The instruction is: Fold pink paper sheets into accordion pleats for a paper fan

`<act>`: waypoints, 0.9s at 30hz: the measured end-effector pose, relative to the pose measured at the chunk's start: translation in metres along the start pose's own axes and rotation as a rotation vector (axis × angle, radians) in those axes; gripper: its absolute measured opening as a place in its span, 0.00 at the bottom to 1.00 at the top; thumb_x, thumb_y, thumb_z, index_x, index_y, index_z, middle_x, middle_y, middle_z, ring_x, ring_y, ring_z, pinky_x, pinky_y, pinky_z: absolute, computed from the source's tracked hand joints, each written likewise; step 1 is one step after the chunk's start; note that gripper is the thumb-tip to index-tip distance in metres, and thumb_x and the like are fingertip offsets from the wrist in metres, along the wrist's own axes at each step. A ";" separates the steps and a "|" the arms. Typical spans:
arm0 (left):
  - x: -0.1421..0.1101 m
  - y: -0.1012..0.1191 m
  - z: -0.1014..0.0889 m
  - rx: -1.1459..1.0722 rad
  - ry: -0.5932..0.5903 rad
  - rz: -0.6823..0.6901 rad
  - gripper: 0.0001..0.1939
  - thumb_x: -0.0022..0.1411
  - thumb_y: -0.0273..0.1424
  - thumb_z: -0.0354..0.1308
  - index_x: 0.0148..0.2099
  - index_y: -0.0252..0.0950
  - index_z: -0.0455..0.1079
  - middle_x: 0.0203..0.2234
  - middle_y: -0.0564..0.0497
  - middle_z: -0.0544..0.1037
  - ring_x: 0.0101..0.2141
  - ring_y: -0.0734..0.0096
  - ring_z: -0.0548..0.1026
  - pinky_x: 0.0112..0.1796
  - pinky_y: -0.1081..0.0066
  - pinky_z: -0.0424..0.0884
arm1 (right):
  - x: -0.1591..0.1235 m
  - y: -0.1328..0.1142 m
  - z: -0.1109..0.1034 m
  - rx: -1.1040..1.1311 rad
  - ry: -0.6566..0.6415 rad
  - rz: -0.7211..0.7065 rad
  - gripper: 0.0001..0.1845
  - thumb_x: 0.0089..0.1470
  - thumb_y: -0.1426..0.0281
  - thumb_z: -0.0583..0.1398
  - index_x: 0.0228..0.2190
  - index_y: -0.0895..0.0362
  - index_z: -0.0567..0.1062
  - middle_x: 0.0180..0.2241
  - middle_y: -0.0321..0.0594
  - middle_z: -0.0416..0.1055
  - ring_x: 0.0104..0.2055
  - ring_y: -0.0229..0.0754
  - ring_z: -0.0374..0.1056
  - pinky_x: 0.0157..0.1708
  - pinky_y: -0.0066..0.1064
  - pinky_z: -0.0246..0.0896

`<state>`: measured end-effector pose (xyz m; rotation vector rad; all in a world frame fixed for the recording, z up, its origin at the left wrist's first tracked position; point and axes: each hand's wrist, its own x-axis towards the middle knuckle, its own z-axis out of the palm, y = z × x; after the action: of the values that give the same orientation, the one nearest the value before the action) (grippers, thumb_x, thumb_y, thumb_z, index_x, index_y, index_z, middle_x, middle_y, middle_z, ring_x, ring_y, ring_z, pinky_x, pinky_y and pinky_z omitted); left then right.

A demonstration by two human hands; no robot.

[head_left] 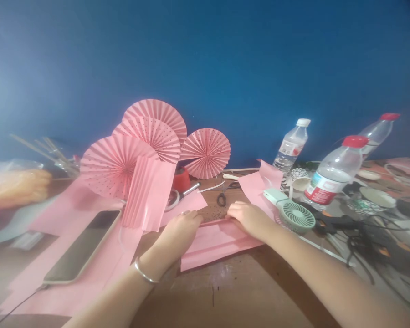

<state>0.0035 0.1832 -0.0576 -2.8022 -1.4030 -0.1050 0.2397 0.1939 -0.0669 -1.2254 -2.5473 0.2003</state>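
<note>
A pink sheet of paper (pixel 218 243) lies on the wooden table in front of me, with creases running across it. My left hand (pixel 181 231), wearing a bangle and a ring, grips its far edge near the left end. On the same edge, further right, my right hand (pixel 248 219) has its fingers closed. Both sets of fingertips are partly hidden behind the knuckles. Just beyond the sheet are a pair of scissors (pixel 222 198) and small dark specks. Left of my hands stands a part-pleated pink sheet (pixel 148 193), before several round pleated paper fans (pixel 118 166).
A phone (pixel 84 246) with a cable rests on pink sheets at left. To the right are a green handheld fan (pixel 294 214), plastic bottles (pixel 335 171), bowls (pixel 377 198) and tangled cables (pixel 362 246). A red object (pixel 181 179) and a roll of tape (pixel 172 199) sit behind. The blue wall (pixel 225 68) bounds the table.
</note>
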 end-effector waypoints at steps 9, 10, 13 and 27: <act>-0.005 -0.010 -0.011 0.023 -0.038 -0.074 0.11 0.53 0.19 0.45 0.34 0.35 0.65 0.29 0.49 0.71 0.31 0.66 0.70 0.33 0.68 0.63 | 0.000 0.011 0.006 0.025 0.000 -0.007 0.10 0.54 0.75 0.53 0.30 0.55 0.74 0.31 0.38 0.71 0.37 0.40 0.64 0.37 0.29 0.57; -0.004 -0.015 -0.010 -0.014 -0.043 -0.082 0.11 0.53 0.19 0.45 0.34 0.35 0.65 0.29 0.50 0.71 0.31 0.67 0.70 0.34 0.69 0.63 | 0.000 0.012 0.007 0.035 0.005 -0.005 0.10 0.54 0.75 0.53 0.31 0.55 0.74 0.31 0.37 0.71 0.37 0.40 0.64 0.37 0.29 0.57; -0.002 -0.026 -0.009 -0.101 -0.066 -0.106 0.12 0.51 0.19 0.46 0.34 0.37 0.65 0.29 0.52 0.72 0.30 0.70 0.70 0.32 0.72 0.63 | 0.000 0.014 0.009 0.071 0.026 0.006 0.10 0.54 0.75 0.53 0.32 0.54 0.75 0.32 0.37 0.71 0.38 0.39 0.64 0.38 0.29 0.57; 0.000 -0.006 -0.001 -0.079 -0.025 0.180 0.14 0.55 0.17 0.44 0.39 0.37 0.63 0.36 0.52 0.69 0.36 0.69 0.67 0.39 0.68 0.64 | -0.001 -0.003 0.000 -0.309 -0.010 -0.160 0.11 0.55 0.75 0.53 0.25 0.59 0.73 0.27 0.41 0.67 0.33 0.42 0.60 0.33 0.31 0.54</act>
<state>-0.0014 0.1864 -0.0567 -2.9880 -1.1688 -0.1268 0.2383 0.1914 -0.0661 -1.1125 -2.7425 -0.2323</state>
